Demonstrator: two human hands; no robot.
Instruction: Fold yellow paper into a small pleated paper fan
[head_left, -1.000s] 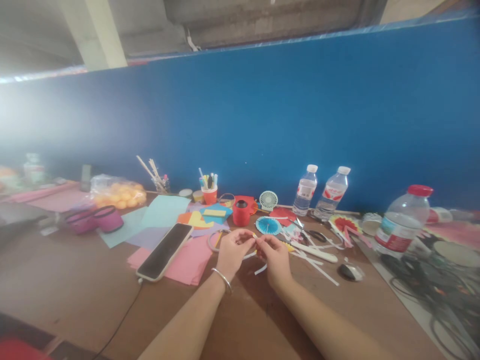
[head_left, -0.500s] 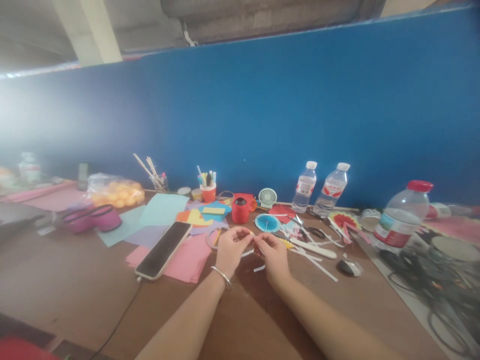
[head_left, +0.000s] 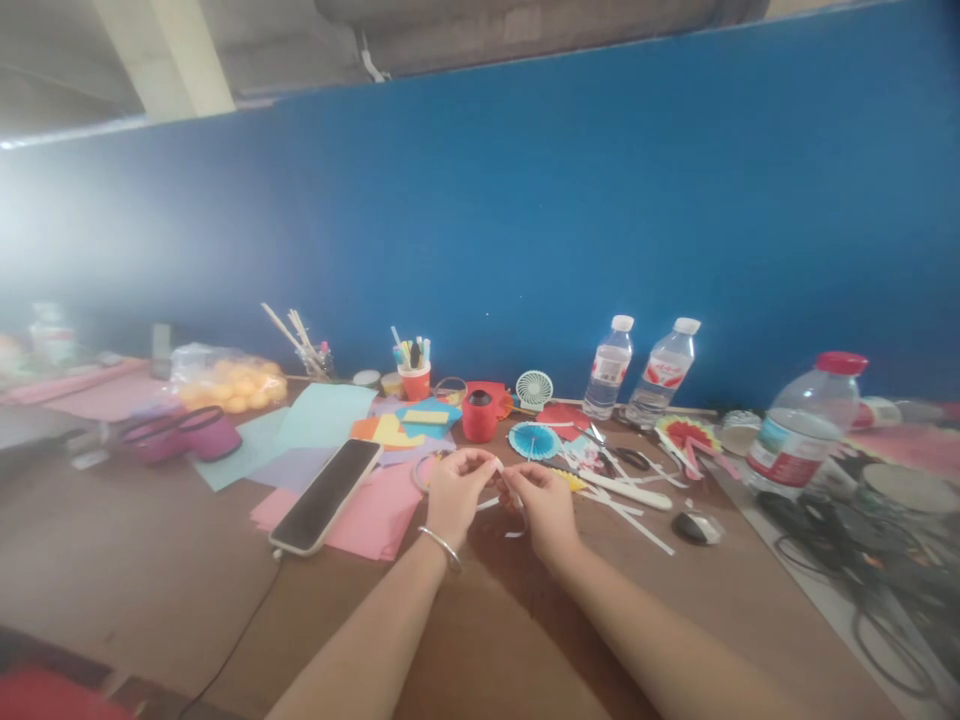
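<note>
My left hand (head_left: 459,492), with a silver bangle at the wrist, is closed in a pinch at the middle of the brown table (head_left: 480,640). Close beside it my right hand (head_left: 541,500) also pinches, the fingertips of both nearly meeting. A thin pale strip (head_left: 523,522) hangs between them; what the fingertips themselves grip is too small to make out. Just beyond the hands are a red roll (head_left: 479,417) and a blue pleated paper rosette (head_left: 534,441). White paper strips (head_left: 637,528) lie to the right of my right hand.
Left of the hands lie a phone (head_left: 326,495) with a cable, pink sheets (head_left: 382,515) and purple rings (head_left: 210,435). A pen cup (head_left: 415,380) stands behind. On the right are water bottles (head_left: 609,368), a large red-capped bottle (head_left: 806,425), a mouse (head_left: 697,528) and black cables (head_left: 825,550).
The fingertips have shifted slightly and a pale strip now shows hanging between my hands. The view has moved a little.
</note>
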